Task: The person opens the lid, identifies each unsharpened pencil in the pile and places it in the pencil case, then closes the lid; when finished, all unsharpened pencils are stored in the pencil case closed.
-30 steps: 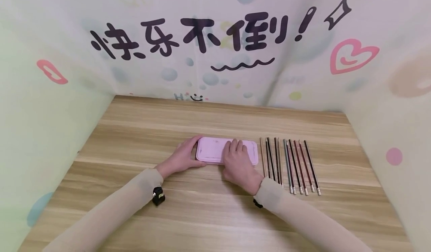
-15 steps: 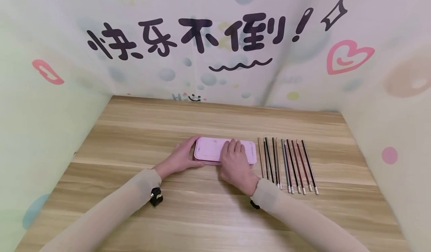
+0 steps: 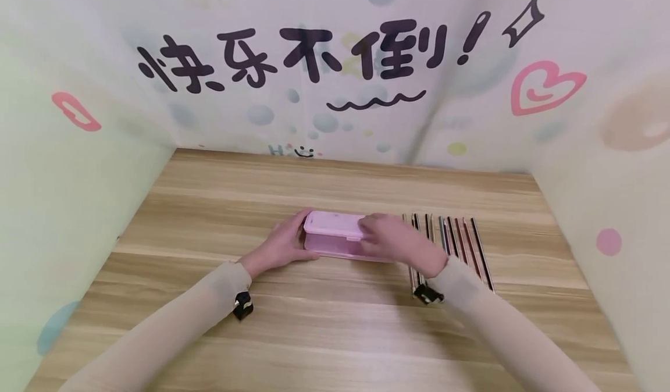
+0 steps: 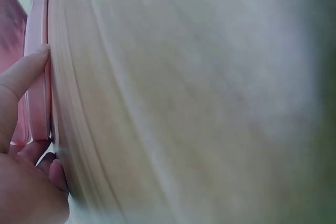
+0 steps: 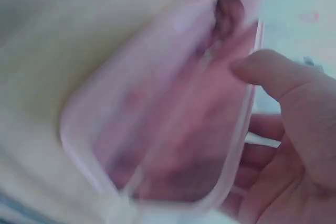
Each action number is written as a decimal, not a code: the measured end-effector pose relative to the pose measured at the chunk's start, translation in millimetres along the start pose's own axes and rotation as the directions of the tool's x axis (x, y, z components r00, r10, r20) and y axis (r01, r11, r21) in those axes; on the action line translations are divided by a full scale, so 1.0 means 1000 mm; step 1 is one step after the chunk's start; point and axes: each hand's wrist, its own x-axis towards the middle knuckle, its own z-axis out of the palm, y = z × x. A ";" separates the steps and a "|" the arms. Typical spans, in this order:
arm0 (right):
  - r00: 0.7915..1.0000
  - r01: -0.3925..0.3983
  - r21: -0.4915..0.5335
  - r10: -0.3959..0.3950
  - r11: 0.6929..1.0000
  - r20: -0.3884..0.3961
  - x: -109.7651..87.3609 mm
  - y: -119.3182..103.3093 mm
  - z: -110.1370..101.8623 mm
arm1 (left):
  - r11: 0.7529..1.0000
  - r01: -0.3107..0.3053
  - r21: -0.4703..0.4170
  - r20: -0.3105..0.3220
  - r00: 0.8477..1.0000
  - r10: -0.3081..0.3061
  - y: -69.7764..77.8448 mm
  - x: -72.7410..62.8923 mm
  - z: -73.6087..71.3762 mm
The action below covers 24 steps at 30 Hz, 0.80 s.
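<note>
A pink pencil case lies on the wooden table with its lid partly raised along the near side. My left hand grips the case's left end, its thumb on the near side and fingers round the back. In the left wrist view, the thumb presses the pink side wall low down by the tabletop. My right hand holds the lid toward its right end. The right wrist view, blurred, has the thumb inside the lid and the other fingers behind it.
Several pencils lie side by side just right of the case, partly under my right forearm. A patterned cloth wall stands behind the wooden table, with more cloth at both sides.
The pencil case's lid has lifted from closed to partly open. My right hand has moved from atop the lid rightward to its front edge. The left hand stays at the left end.
</note>
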 end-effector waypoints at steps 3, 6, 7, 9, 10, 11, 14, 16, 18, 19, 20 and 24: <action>0.998 0.026 0.092 -0.021 0.995 -0.055 -0.006 0.017 -0.018 | 1.000 0.008 0.007 0.000 1.000 -0.008 0.002 -0.001 0.002; 0.993 0.015 0.096 -0.003 0.995 -0.121 -0.010 0.030 -0.032 | 1.000 0.008 0.020 -0.012 1.000 -0.007 0.001 -0.002 0.003; 0.990 0.002 0.083 0.009 0.997 -0.138 -0.011 0.033 -0.036 | 1.000 0.007 0.021 -0.015 1.000 -0.007 0.001 -0.002 0.003; 0.984 -0.017 0.058 0.027 0.998 -0.177 -0.011 0.040 -0.042 | 1.000 0.005 0.019 -0.020 1.000 -0.005 0.000 -0.001 0.003; 0.980 -0.020 0.053 0.030 0.998 -0.198 -0.011 0.044 -0.043 | 1.000 0.006 0.019 -0.019 1.000 -0.005 -0.001 -0.001 0.003; 0.975 -0.026 0.056 0.038 0.998 -0.217 -0.010 0.047 -0.044 | 1.000 0.009 0.016 -0.015 1.000 -0.009 -0.001 -0.001 0.003; 0.960 -0.074 0.091 0.096 0.993 -0.264 -0.005 0.058 -0.042 | 1.000 0.005 0.012 -0.009 1.000 -0.005 -0.004 0.000 0.003; 0.947 -0.111 0.137 0.147 0.984 -0.287 -0.001 0.064 -0.038 | 1.000 -0.001 0.005 -0.010 1.000 0.001 -0.004 0.000 0.003; 0.930 -0.145 0.182 0.197 0.973 -0.311 0.003 0.069 -0.034 | 1.000 -0.005 0.003 -0.009 1.000 0.005 -0.005 0.000 0.002; 0.920 -0.152 0.197 0.211 0.969 -0.331 0.005 0.071 -0.031 | 1.000 -0.006 0.005 -0.008 1.000 0.006 -0.005 0.000 0.002; 0.911 -0.157 0.209 0.223 0.965 -0.347 0.007 0.072 -0.029 | 1.000 -0.008 0.009 -0.007 1.000 0.008 -0.005 -0.001 0.001; 0.894 -0.165 0.192 0.229 0.968 -0.386 0.011 0.078 -0.022 | 0.999 -0.011 0.039 0.001 1.000 0.011 -0.005 0.000 0.002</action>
